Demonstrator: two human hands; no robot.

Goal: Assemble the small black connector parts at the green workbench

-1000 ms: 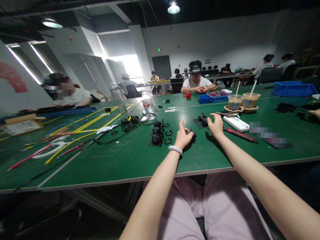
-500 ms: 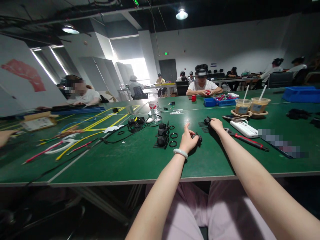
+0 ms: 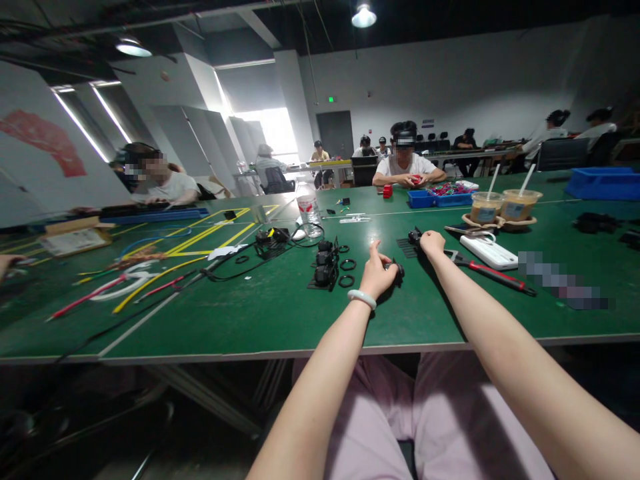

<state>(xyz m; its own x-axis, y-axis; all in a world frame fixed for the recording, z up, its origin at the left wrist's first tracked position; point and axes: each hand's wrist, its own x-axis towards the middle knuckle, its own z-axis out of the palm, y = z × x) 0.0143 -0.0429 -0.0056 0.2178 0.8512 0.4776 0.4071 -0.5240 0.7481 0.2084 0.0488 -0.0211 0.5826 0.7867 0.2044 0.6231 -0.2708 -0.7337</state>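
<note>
My left hand (image 3: 379,272) rests on the green table, its index finger raised and its thumb and lower fingers closed around a small black part (image 3: 399,274). Farther forward on the right, my right hand (image 3: 432,243) has its fingers bent against another black part (image 3: 414,237), which sits on a dark, comb-like plate. Its fingertips are partly hidden. Left of my hands stand several black parts (image 3: 324,265) in a row, and beside them lie three black rings (image 3: 347,265).
Right of my right arm lie red-handled pliers (image 3: 495,275), a white power bank (image 3: 489,252) and two iced drinks (image 3: 501,208) in a carrier. A bottle (image 3: 310,217), cables (image 3: 145,283) and blue bins (image 3: 440,198) are also on the table. Across it sits a person (image 3: 407,163).
The view has shifted slightly. Both hands stay almost in place at the same black parts, with only small finger movements.
</note>
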